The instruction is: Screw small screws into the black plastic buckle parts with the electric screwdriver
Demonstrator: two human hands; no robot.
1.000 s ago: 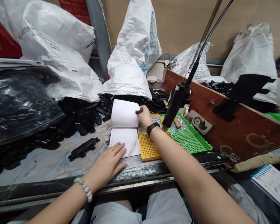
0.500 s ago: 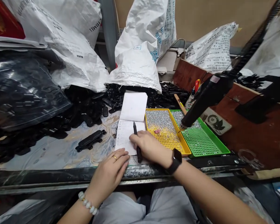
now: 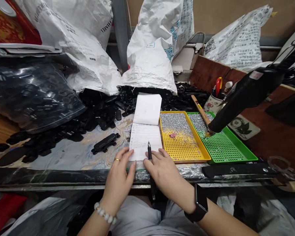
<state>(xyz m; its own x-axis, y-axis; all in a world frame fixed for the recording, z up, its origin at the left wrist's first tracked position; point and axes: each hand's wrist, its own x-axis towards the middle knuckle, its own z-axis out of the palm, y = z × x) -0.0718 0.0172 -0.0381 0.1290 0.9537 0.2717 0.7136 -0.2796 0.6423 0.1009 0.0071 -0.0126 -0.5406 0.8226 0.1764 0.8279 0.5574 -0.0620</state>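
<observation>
A small notepad (image 3: 147, 136) lies open on the worktop, its top sheet flipped back and handwriting on the lower page. My left hand (image 3: 118, 177), with a ring and a bead bracelet, rests at the notepad's lower left corner, thumb and fingers apart. In my right hand (image 3: 163, 172) a black pen (image 3: 149, 151) is tucked by the thumb, one end pointing up over the page and the other hanging past the table edge. The right fingertips touch the notepad's lower right part. A black plastic part (image 3: 105, 143) lies to the left of the notepad.
To the right stand a yellow tray (image 3: 207, 156) and a green tray (image 3: 253, 157) of small silvery pieces. A black electric screwdriver (image 3: 238, 101) hangs over the green one. Piled black parts (image 3: 98, 111) and a white sack (image 3: 149, 59) are behind.
My right hand has drawn back toward the table edge, the pen with it, uncovering more of the page. My left hand has spread its fingers at the notepad's corner. The view has shifted slightly.
</observation>
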